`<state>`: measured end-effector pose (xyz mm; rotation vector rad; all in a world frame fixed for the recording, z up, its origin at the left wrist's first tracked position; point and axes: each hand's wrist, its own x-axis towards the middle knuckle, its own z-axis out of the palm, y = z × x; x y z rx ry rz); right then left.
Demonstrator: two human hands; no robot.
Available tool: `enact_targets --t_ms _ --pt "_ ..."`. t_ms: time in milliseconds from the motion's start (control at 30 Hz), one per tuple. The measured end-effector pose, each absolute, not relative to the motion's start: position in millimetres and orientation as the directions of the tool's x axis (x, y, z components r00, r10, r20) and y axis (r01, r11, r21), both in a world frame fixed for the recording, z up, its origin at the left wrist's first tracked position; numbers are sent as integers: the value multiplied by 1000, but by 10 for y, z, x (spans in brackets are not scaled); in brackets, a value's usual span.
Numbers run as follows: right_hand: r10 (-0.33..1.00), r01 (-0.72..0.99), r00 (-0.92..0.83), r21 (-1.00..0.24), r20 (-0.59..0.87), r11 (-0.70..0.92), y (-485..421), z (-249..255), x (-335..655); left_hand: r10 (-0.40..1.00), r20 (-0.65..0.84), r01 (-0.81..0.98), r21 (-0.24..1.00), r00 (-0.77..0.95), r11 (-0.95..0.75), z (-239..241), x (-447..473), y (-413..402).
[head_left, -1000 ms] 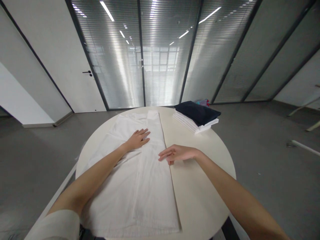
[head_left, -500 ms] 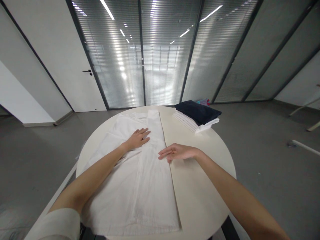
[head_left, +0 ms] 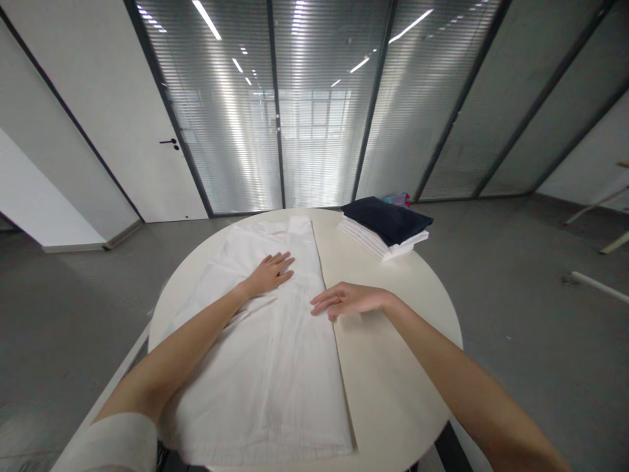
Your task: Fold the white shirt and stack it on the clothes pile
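Note:
A white garment (head_left: pixel 299 387), its exact kind unclear, lies spread lengthwise over the left and middle of a round pale table (head_left: pixel 388 387). Its right side forms a long straight edge. Flat on its upper part rests my left hand (head_left: pixel 270 272), fingers stretched out and slightly apart. My right hand (head_left: pixel 346 299) is over the garment's right edge, palm turned partly inward, fingers extended to the left with nothing held. Whether its fingertips touch the cloth I cannot tell.
Toward the table's back right, a folded dark navy cloth (head_left: pixel 388 219) lies on a stack of folded white cloths (head_left: pixel 373 246). A small colourful item (head_left: pixel 399 199) shows behind it. Beyond are a glass partition with blinds (head_left: pixel 319 131) and a door (head_left: pixel 162 164).
Both hands and the garment stay in place. The view has only shifted very slightly.

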<state>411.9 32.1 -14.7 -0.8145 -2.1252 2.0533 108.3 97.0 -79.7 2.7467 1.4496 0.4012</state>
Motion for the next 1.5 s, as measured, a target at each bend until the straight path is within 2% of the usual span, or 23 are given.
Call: enact_targets --t_ms 1500 --pt "398 309 -870 -951 -291 -18 328 -173 4123 812 228 810 130 537 -572 -787 1089 954"
